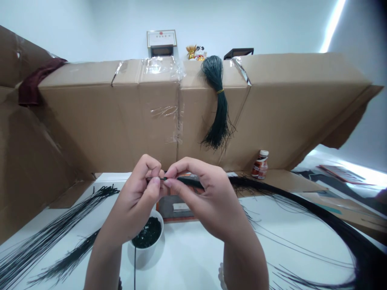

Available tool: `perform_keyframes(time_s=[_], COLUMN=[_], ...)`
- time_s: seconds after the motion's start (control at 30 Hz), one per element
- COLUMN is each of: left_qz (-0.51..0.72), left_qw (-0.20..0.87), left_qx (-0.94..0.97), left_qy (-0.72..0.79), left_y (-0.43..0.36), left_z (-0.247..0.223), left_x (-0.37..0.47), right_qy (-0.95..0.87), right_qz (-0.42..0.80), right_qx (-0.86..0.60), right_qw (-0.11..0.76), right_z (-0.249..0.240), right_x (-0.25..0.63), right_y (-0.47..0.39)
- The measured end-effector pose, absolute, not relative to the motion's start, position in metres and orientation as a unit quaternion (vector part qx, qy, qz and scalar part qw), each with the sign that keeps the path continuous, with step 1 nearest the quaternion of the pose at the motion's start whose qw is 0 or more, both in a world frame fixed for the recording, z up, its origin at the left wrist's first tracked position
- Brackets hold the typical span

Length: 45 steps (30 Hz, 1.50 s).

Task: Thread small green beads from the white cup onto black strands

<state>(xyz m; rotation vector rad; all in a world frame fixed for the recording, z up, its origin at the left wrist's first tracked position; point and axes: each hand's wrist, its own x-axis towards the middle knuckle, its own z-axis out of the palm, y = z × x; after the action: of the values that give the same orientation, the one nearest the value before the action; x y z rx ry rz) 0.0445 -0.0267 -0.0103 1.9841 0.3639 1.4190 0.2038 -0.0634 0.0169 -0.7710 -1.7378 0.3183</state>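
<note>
**Pinch at dead centre!**

Head view: the left hand [137, 201] pinched a thin, dark, wiry strand [162, 179], the right hand [208, 193] pinching it just beside, at three o'clock. A long, black, fibrous bundle [272, 188] curved toward four o'clock; its drag could have tugged the strand loose.

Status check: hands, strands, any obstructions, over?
Left hand, right hand: both pinching dark strands. Long bundle trailing off to the right. White bowl partly hidden by left hand; nothing seen blocking the pinch.
</note>
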Motion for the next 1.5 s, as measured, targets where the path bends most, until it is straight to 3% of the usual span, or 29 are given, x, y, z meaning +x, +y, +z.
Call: perform_keyframes(time_s=[0.63,1.5], left_qz=[0.498,0.5], left_qw=[0.273,0.237], left_qx=[0.797,0.798], left_qy=[0.203,0.24], left_y=[-0.028,-0.0287], left_z=[-0.01,-0.0062], left_x=[0.0386,0.0393], right_qy=[-0.76,-0.757], right_qz=[0.054,0.119], right_qx=[-0.369,-0.38], right_qw=[0.533,0.518], right_z=[0.0135,0.0135], right_x=[0.2069,0.2049], right_y=[-0.0671,-0.0652])
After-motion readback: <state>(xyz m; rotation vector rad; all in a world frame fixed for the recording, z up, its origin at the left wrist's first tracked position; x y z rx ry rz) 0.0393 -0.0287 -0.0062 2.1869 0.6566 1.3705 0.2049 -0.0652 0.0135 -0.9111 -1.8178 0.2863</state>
